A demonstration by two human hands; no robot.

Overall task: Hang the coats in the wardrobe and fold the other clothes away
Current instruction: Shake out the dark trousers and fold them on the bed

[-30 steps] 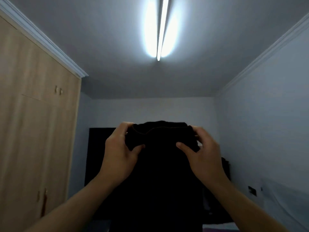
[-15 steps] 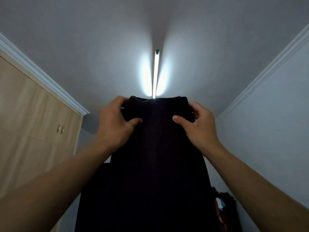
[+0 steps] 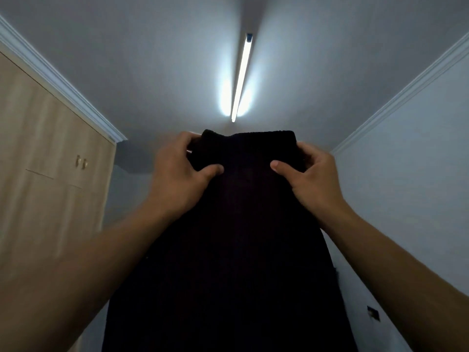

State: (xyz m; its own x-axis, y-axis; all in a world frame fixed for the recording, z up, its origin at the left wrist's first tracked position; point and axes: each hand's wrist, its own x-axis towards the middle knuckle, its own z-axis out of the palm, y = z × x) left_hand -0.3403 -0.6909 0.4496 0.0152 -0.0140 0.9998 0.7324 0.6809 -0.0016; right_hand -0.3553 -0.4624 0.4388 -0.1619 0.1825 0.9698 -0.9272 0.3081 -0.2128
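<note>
A black knitted garment point(image 3: 243, 245) hangs straight down in front of me, held up high toward the ceiling. My left hand point(image 3: 177, 179) pinches its top left corner, thumb in front of the fabric. Gripping the top right corner the same way is my right hand point(image 3: 314, 181). The garment's lower part runs out of the frame at the bottom. A light wooden wardrobe point(image 3: 45, 174) with shut doors and small knobs fills the left side.
A lit tube lamp point(image 3: 241, 77) runs along the ceiling above the garment. A pale wall point(image 3: 418, 186) with a dark socket point(image 3: 373, 313) stands on the right. White cornice lines both sides.
Both hands lifted the black garment from chest height to high overhead, and my view tilted up toward the ceiling. The dark furniture behind has dropped out of sight.
</note>
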